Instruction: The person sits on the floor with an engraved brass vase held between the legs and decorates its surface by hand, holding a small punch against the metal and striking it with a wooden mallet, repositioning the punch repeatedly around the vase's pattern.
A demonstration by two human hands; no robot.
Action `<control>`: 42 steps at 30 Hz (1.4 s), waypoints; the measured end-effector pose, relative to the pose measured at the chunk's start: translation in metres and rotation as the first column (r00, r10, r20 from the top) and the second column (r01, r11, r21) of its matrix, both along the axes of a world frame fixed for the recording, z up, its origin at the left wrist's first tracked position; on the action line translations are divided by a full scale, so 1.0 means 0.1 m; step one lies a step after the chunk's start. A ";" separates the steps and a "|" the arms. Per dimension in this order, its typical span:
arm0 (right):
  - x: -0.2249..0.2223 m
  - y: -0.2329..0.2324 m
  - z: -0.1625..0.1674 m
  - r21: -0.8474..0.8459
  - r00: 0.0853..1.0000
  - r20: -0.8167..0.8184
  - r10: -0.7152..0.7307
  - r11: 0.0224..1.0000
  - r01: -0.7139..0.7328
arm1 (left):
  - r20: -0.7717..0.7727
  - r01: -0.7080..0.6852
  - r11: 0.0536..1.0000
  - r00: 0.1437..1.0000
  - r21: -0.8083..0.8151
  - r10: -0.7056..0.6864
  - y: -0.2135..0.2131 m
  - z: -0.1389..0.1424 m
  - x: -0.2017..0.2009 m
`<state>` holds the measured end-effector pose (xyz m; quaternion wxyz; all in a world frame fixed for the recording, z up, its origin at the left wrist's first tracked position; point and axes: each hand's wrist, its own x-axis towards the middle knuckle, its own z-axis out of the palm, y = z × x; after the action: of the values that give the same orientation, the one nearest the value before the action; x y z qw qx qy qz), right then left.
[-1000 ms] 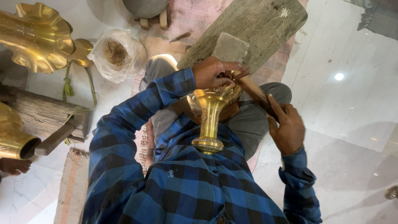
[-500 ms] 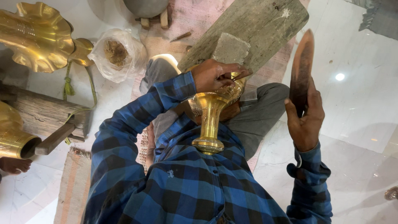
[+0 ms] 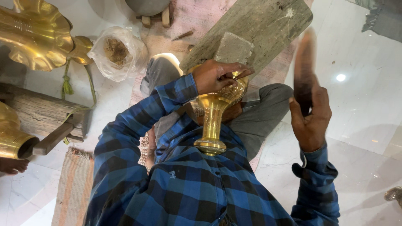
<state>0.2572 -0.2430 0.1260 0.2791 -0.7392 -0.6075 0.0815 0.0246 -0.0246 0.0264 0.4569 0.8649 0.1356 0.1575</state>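
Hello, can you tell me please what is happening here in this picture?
A person in a blue checked shirt sits on the floor with a brass goblet propped against the body. The left hand grips its bowl, holding it against a grey wooden board. The right hand holds a dark wooden paddle raised in the air, apart from the goblet and blurred. More brass pieces and a plastic bag lie on the floor nearby.

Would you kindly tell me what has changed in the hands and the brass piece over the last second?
The right hand lifted the dark wooden mallet away from the brass goblet and now holds it raised and upright, off to the side. The left hand stayed clasped over the goblet's bowl, and the goblet has not shifted.
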 end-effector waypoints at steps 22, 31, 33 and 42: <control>-0.09 0.24 0.21 0.032 0.998 -0.049 0.051 0.998 -0.050 | 0.176 -0.061 0.980 0.980 -0.189 0.094 -0.07 -0.04 -0.10; -0.13 0.24 0.08 -0.031 0.951 0.304 0.054 0.998 -0.046 | 0.121 -0.176 0.984 0.977 -0.015 0.176 -0.16 0.00 -0.12; -0.12 0.23 0.07 -0.041 0.921 0.385 0.059 0.998 -0.047 | 0.061 -0.151 0.984 0.986 -0.095 0.157 -0.14 0.01 -0.14; -0.18 0.18 0.01 0.127 0.958 0.285 -0.038 0.992 0.002 | 0.138 -0.086 0.994 0.986 -0.068 0.095 -0.10 -0.05 -0.15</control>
<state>0.2390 -0.2247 0.1274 0.2350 -0.7303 -0.6378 -0.0677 0.0098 -0.0350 0.0219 0.4843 0.8300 0.1469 0.2346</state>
